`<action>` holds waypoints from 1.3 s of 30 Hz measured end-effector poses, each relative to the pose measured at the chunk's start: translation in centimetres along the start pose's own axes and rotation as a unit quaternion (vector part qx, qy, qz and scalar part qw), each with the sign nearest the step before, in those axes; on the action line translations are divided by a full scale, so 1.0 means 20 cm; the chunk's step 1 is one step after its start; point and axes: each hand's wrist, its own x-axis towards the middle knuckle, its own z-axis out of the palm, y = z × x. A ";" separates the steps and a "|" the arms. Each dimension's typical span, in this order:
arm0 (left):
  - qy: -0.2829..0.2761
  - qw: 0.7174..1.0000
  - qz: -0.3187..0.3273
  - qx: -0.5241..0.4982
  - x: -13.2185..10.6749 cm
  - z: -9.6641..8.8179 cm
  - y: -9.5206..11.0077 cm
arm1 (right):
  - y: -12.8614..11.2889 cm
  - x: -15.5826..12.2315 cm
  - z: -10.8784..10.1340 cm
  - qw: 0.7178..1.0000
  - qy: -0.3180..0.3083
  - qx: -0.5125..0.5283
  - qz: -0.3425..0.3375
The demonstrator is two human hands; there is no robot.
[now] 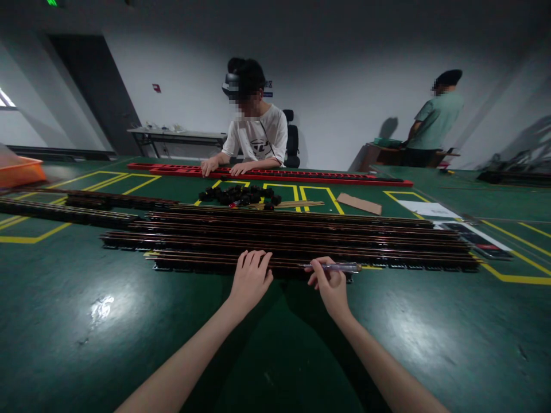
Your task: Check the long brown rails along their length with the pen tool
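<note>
My left hand rests over the nearest long black rail, its fingers stretched forward and lying on top. Thin copper-coloured strips run along this rail. In my right hand is a small screwdriver with a clear handle, gripped between thumb and fingers. It lies nearly level, its handle to the right and its tip end to the left, above the same rail. Whether the tip touches the rail cannot be made out. Just behind, several similar black rails lie side by side.
Small black parts are heaped beyond the rails, near thin strips and a brown cardboard piece. Across the green table, a co-worker handles a long red frame. An orange bin stands left; another person stands back right.
</note>
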 end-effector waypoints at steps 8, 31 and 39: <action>0.003 1.000 0.001 -0.008 0.00 0.01 -0.01 | 0.00 0.01 0.00 1.000 -0.010 -0.012 -0.016; 0.000 1.000 -0.001 0.001 0.00 0.01 0.00 | 0.01 0.00 0.00 1.000 -0.015 -0.002 -0.006; -0.003 1.000 0.001 0.000 0.00 0.01 -0.01 | 0.01 0.00 0.00 1.000 0.015 0.002 -0.005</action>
